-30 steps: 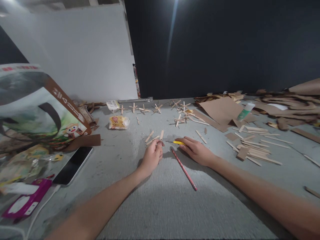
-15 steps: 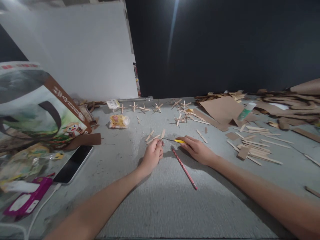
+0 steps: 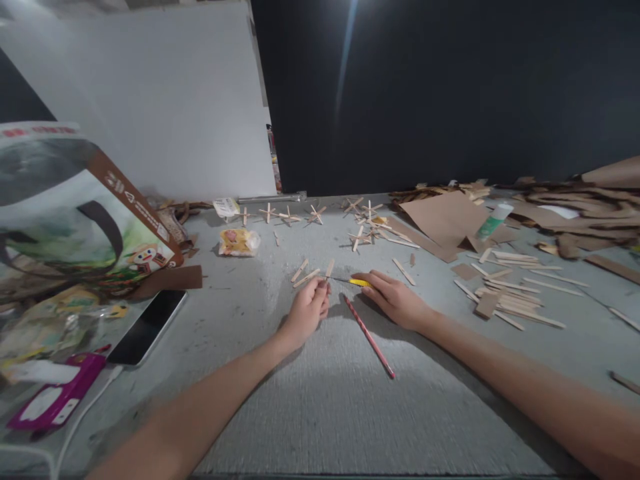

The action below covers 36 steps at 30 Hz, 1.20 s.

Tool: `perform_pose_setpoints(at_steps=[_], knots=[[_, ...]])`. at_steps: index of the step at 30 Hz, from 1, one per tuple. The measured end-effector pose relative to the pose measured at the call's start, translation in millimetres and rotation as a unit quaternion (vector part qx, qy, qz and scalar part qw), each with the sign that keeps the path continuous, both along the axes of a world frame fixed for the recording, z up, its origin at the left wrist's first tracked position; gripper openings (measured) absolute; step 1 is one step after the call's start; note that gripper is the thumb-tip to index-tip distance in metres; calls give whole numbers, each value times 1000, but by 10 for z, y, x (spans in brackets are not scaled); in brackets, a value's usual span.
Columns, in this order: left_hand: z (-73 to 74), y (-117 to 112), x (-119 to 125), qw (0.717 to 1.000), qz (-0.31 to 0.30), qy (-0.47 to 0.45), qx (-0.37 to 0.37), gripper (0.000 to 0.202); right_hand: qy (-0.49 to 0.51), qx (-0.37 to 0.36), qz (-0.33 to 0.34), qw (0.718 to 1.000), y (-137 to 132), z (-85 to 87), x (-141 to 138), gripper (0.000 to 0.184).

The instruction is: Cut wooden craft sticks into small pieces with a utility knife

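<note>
My left hand [image 3: 306, 309] rests on the grey table [image 3: 330, 400] with its fingers pinched on a small wooden stick [image 3: 329, 269] that pokes out beyond the fingertips. My right hand [image 3: 394, 297] lies just to the right, closed on a yellow-handled cutter [image 3: 356, 282] whose thin blade points left toward the stick. A red pencil [image 3: 369, 337] lies on the table between my two hands. Two more short sticks [image 3: 303, 273] lie just beyond my left hand.
A printed bag [image 3: 75, 213], a phone [image 3: 146, 328] and a purple packet [image 3: 55, 400] crowd the left. Stick crosses [image 3: 315, 215] and a snack wrapper [image 3: 238, 243] lie further back. Cardboard sheets [image 3: 440, 220], a green glue tube [image 3: 492, 223] and loose sticks [image 3: 510, 293] fill the right.
Almost nothing has moved. My left hand has shifted slightly to the right with its stick, closer to the cutter's blade.
</note>
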<state>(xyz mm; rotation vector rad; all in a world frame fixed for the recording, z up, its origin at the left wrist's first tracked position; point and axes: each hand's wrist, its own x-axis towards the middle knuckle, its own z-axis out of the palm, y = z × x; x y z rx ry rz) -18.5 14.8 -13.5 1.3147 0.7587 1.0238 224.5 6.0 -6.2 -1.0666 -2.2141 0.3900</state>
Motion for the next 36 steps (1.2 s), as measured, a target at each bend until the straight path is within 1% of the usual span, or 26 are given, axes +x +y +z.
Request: perform_pose_setpoints(at_steps=[8, 15, 19, 28, 36], knots=[[-26, 2, 7, 1000, -1, -7, 3, 52, 4, 5, -12, 1000, 20, -43, 14, 42], [-12, -5, 12, 1000, 4, 5, 5, 56, 4, 0, -3, 1000, 10, -12, 5, 42], [-8, -8, 11, 1000, 9, 12, 8, 54, 4, -1, -1, 1000, 4, -3, 1, 42], [6, -15, -4, 1000, 5, 18, 13, 52, 5, -4, -3, 1000, 8, -7, 2, 42], [22, -24, 8, 1000, 10, 24, 14, 56, 5, -12, -5, 1000, 13, -23, 8, 42]])
